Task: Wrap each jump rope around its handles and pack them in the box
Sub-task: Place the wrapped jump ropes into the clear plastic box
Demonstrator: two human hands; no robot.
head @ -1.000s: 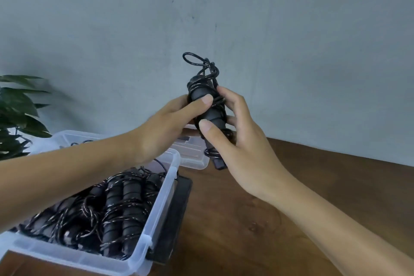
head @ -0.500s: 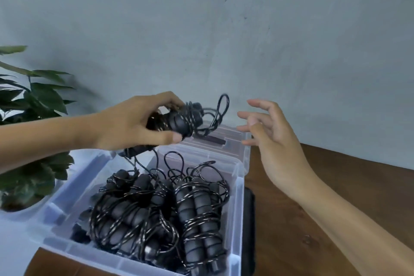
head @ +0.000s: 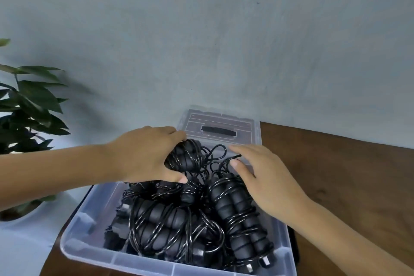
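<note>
The left hand [head: 145,154] grips a wrapped jump rope [head: 186,155], fingers curled over its top and thumb underneath, holding it low over the far end of the box [head: 74,244], above the bundles already packed there. Loose loops of its cord stick out to the right of the fist, toward the other hand.

The right hand [head: 266,180] holds nothing. Its fingers are straight and slightly spread, palm down, over the far right part of the box, and the thumb rests on or just above the top of a packed bundle [head: 244,219]; whether it actually touches cannot be told.

Inside the clear plastic box, three bundles can be made out apart from the one in the hand: the upright one along the right wall, a large one lying crosswise [head: 161,228] near the front wall, and a smaller one [head: 170,189] in the middle, just under the left thumb. More cord and handle ends show between them, too tangled to count.

The box sits near the left edge of the brown tabletop [head: 349,186]. One clear lid [head: 220,123] with a dark handle lies beyond the box's far end, against the grey wall [head: 224,40]. One leafy plant [head: 29,114] stands past the table's left edge.
</note>
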